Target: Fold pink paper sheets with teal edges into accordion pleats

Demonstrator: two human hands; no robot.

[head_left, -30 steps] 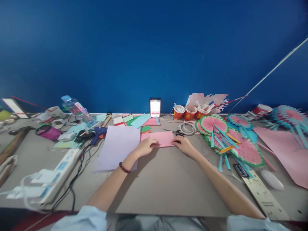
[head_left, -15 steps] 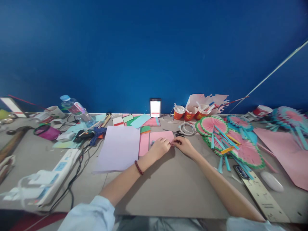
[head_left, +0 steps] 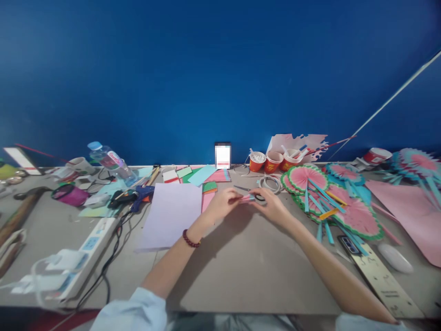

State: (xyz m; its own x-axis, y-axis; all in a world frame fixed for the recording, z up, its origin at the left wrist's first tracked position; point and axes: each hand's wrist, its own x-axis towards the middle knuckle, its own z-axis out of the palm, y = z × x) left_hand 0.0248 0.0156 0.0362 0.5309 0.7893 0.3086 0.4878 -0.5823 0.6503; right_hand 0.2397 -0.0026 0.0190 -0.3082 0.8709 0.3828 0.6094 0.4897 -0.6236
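A narrow folded piece of pink paper (head_left: 245, 199) with light blue at its right part is held just above the table, between my two hands. My left hand (head_left: 222, 204) is closed on its left end, with a dark red bead bracelet at the wrist. At the other end, the thumb and forefinger of my right hand (head_left: 272, 208) pinch the paper's tip from above and below. Behind the fingers lie scissors (head_left: 242, 187), partly covered by my right hand. A lilac sheet (head_left: 174, 214) lies left of my hands, overlapping a pink sheet (head_left: 207, 202).
Paper cups (head_left: 274, 162) with pens stand at the back, near a white cable coil (head_left: 270, 184). Pink and green paper fans (head_left: 354, 211) lie right, with a ruler (head_left: 382, 280) and mouse (head_left: 395, 258). Leftward are a power strip (head_left: 90, 257), glue gun (head_left: 142, 195) and bottle (head_left: 113, 162).
The pink paper, flat on the table a second ago, is now gathered into a narrow folded strip and lifted. My left hand moved right, then back a little left. My right hand rose slightly.
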